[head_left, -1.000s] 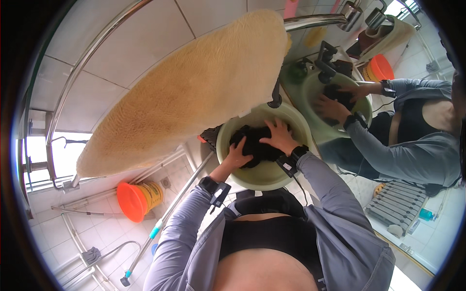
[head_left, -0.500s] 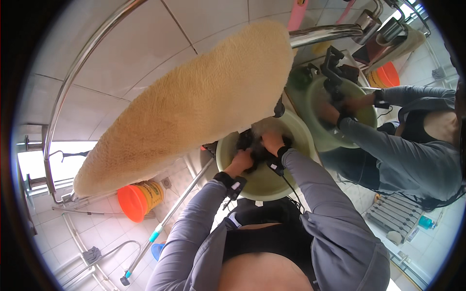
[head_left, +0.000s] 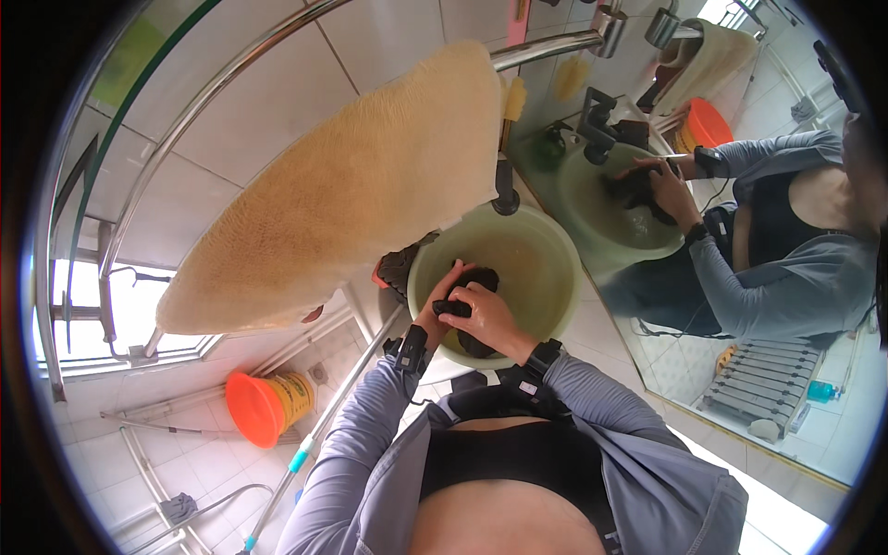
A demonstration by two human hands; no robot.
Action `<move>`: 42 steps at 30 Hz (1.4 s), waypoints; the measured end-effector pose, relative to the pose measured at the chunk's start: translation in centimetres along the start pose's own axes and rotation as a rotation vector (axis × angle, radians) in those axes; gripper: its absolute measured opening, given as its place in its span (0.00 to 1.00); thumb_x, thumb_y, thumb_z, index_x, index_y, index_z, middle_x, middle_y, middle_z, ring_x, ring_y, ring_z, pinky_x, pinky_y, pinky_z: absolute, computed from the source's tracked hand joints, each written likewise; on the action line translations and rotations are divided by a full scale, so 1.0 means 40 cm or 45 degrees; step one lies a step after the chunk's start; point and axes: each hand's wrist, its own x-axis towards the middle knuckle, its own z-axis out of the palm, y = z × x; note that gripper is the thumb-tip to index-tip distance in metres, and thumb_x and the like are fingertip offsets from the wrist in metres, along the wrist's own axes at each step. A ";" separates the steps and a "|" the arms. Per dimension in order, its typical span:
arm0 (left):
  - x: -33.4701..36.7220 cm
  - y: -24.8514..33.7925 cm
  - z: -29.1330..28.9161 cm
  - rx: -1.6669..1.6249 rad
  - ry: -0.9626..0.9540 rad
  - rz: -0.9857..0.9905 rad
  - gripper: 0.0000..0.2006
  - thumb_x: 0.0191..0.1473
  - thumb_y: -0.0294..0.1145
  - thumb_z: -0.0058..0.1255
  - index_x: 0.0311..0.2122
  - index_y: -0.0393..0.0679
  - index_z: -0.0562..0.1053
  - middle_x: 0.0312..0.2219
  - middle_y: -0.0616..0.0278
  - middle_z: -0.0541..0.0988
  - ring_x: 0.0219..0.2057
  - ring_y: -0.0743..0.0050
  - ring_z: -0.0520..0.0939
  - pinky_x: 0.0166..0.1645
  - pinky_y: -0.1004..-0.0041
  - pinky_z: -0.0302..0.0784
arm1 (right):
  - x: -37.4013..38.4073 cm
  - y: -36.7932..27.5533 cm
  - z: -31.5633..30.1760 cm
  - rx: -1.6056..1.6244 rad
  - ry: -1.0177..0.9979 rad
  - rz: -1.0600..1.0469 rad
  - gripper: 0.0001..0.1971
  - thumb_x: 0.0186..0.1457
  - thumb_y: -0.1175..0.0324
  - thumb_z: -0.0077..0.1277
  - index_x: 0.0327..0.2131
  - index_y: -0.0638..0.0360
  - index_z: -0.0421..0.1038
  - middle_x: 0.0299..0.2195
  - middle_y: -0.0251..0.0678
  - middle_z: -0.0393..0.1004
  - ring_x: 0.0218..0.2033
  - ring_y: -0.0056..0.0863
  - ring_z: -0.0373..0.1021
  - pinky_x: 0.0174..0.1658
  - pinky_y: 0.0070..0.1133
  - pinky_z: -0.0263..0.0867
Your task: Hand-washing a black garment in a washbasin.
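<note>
Both hands are together over the near left part of a pale green basin (head_left: 566, 268) with cloudy water in it. My left hand (head_left: 438, 294) is on the left side of a dark wet cloth (head_left: 480, 278), its fingers partly hidden behind it. My right hand (head_left: 492, 319) closes on the same cloth from the right, and a dark bunched end sticks out past its fingers. More of the cloth hangs below the right hand. The mirror (head_left: 629, 268) on the right also shows the cloth held between both hands. What kind of garment it is, I cannot make out.
A beige towel (head_left: 342, 199) hangs from a metal rail (head_left: 236, 69) above and left of the basin. A black faucet (head_left: 505, 188) stands at the basin's far edge. An orange and yellow bucket (head_left: 259, 407) and a long pole (head_left: 319, 430) are at lower left.
My hands have come up out of the middle of the basin toward me and closed together on the dark cloth. The view has shifted, showing more of the water.
</note>
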 end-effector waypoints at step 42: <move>0.088 -0.085 -0.116 2.290 0.418 -0.368 0.39 0.45 0.36 0.49 0.62 0.55 0.45 0.57 0.34 0.48 0.48 0.37 0.70 0.53 0.60 0.66 | 0.195 0.395 0.123 -1.061 -0.398 0.115 0.24 0.44 0.55 0.54 0.45 0.54 0.67 0.49 0.42 0.61 0.51 0.47 0.56 0.46 0.46 0.59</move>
